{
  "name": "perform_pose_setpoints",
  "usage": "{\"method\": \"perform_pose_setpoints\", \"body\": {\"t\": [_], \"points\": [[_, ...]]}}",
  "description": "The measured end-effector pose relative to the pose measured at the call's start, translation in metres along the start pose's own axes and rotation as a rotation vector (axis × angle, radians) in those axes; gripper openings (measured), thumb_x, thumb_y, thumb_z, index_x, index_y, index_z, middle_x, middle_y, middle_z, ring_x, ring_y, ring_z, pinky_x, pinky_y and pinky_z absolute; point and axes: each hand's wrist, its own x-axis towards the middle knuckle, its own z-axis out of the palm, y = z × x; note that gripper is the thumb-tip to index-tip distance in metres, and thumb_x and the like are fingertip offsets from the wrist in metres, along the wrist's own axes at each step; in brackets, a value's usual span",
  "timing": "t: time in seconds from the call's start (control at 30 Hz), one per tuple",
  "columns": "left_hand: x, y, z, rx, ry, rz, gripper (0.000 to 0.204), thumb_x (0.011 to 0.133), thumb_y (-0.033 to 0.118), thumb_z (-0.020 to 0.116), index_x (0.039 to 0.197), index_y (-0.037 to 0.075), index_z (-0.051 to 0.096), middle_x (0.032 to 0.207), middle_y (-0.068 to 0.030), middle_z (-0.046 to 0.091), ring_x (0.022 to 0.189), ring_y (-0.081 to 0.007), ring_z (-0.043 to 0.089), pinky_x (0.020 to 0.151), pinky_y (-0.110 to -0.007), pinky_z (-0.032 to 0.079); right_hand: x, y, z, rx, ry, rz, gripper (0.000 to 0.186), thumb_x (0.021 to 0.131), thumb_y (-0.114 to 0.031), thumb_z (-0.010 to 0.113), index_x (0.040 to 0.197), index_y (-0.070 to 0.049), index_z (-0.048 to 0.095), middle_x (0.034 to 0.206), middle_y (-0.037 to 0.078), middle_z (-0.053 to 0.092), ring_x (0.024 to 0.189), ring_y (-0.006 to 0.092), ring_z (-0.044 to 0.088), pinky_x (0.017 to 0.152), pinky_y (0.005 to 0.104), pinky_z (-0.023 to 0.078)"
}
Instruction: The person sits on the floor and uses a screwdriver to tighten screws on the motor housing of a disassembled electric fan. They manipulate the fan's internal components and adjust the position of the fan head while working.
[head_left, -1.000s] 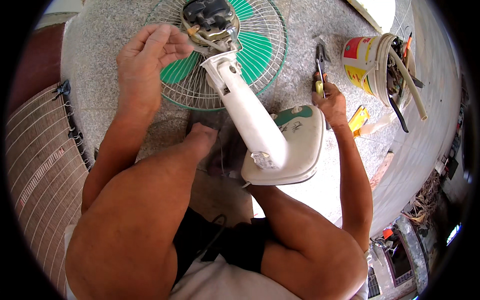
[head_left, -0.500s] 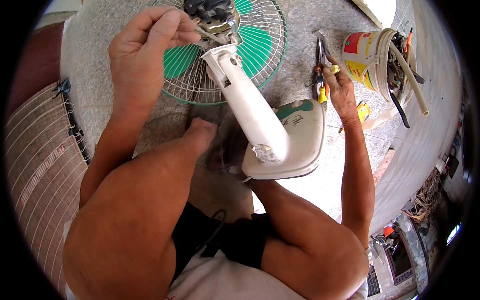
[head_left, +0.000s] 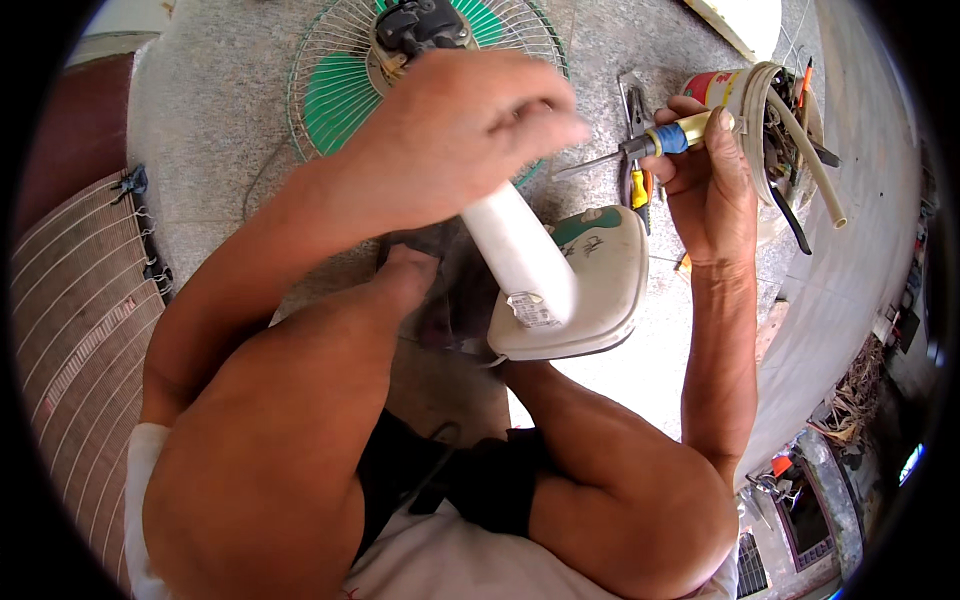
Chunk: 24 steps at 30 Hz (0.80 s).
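Observation:
My right hand [head_left: 710,190] grips a screwdriver [head_left: 672,139] with a pale yellow handle and blue wrapping, its shaft aimed left. My left hand [head_left: 480,130] is over the fan's white neck, a little left of the screwdriver's tip. Its fingers are curled together, slightly blurred, and whatever they hold is hidden. The electric fan [head_left: 525,260] lies with its wire grille and green blades on the floor. Its black motor [head_left: 425,25] is exposed at the top, and its white base [head_left: 600,300] is tipped up between my knees. My left hand covers the joint below the motor.
Pliers [head_left: 634,110] and a small yellow-handled tool [head_left: 638,190] lie on the tiled floor beyond the base. A bucket [head_left: 752,100] filled with tools and a pale tube [head_left: 815,170] leans at the right. A woven mat [head_left: 85,380] is at the left.
My right hand has lifted the screwdriver off the floor by the pliers and turned it leftward. My left hand has swung right, from beside the motor joint to across the fan's neck.

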Motion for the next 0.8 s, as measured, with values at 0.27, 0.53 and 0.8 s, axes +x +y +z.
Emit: {"method": "perform_pose_setpoints", "body": {"t": [0.27,0.53,0.8], "points": [[0.002,0.008,0.015,-0.319,-0.292,-0.255,0.014,0.087,0.017,0.068,0.089,0.003,0.068,0.066,-0.0021,0.059,0.06,-0.0067,0.052,0.054,-0.025,0.041,-0.016,0.005,0.027,0.063,0.006,0.007,0.035,0.096,-0.029,0.058,0.106,0.004,0.061,0.096,0.017,0.067,0.08,0.0199,0.068,0.072,0.032,0.061],[0.003,0.021,0.009,-0.373,-0.443,-0.342,0.026,0.09,0.025,0.065,0.079,0.002,0.063,0.059,0.001,0.053,0.056,-0.0051,0.048,0.05,-0.023,0.038,-0.025,0.003,0.043,-0.021,0.104,0.021,0.032,0.093,-0.032,0.064,0.095,0.0,0.066,0.088,0.014,0.069,0.071,0.0141,0.065,0.067,0.0229,0.055],[-0.018,0.032,0.001,-0.365,-0.339,-0.308,0.028,0.085,0.023,0.066,0.076,-0.003,0.061,0.059,-0.0154,0.05,0.053,-0.0224,0.048,0.053,-0.035,0.04,-0.044,-0.002,0.063,-0.023,0.161,0.087,0.037,0.096,-0.036,0.057,0.1,0.0,0.062,0.09,0.013,0.068,0.072,0.0139,0.066,0.066,0.0234,0.054]]}}
